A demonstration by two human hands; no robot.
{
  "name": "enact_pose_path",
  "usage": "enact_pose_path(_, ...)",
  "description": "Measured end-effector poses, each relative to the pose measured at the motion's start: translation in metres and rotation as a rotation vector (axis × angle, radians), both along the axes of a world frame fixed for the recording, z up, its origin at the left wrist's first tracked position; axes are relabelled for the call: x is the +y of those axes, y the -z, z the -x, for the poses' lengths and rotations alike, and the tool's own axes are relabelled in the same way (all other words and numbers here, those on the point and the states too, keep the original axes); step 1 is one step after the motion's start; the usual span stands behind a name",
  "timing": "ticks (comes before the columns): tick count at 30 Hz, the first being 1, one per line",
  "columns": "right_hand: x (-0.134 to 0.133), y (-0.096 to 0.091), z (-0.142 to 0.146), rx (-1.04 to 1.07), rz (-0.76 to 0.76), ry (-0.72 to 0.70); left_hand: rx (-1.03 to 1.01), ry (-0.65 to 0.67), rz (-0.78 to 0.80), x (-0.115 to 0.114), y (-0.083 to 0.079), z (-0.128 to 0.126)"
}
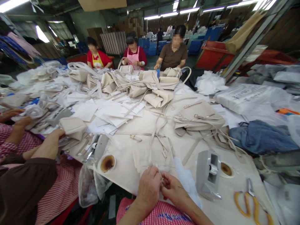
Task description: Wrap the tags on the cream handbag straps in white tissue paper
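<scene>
My left hand (148, 187) and my right hand (172, 188) meet at the near table edge, both with fingers curled together in a pinch. They grip the near edge of a cream bag (153, 153) lying flat in front of me, its straps and gold clasps spread over it. What exactly sits between the fingertips is hidden. A thin plastic sheet (187, 179) lies under my right hand.
A grey tape dispenser (208, 173) and yellow-handled scissors (248, 203) lie to my right. A second dispenser (99, 150) stands at left. A neighbour's hand (50, 145) holds a cream pouch (72, 126). Cream bags (152, 84) and white paper pile mid-table. Three people work opposite.
</scene>
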State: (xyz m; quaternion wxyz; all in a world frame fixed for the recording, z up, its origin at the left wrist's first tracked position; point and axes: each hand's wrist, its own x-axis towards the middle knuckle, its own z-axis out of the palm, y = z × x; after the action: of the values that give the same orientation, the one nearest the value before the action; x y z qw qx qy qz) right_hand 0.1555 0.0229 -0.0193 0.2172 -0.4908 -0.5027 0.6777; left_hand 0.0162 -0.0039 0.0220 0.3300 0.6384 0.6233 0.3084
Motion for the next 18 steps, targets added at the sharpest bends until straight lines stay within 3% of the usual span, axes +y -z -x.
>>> enact_pose_path(2, -0.003, 0.003, 0.0, -0.015, -0.007, 0.018, -0.076, -0.135, 0.025, 0.004, 0.006, -0.002)
enact_pose_path(4, -0.007, 0.002, -0.003, 0.015, 0.08, -0.017, -0.175, -0.279, 0.084, 0.007, 0.012, 0.0)
enact_pose_path(6, -0.01, -0.004, -0.006, 0.071, 0.162, -0.069, -0.268, -0.335, 0.17, 0.007, 0.018, 0.004)
enact_pose_path(12, -0.016, -0.031, -0.009, 0.179, 0.123, -0.068, -0.614, -0.231, 0.602, -0.006, 0.027, 0.007)
enact_pose_path(15, -0.023, -0.03, -0.008, 0.096, 0.057, -0.042, -0.835, -0.233, 0.661, -0.009, 0.027, 0.001)
enact_pose_path(18, -0.036, -0.015, -0.009, 0.002, -0.019, -0.045, -0.973, -0.241, 0.645, -0.003, 0.025, -0.003)
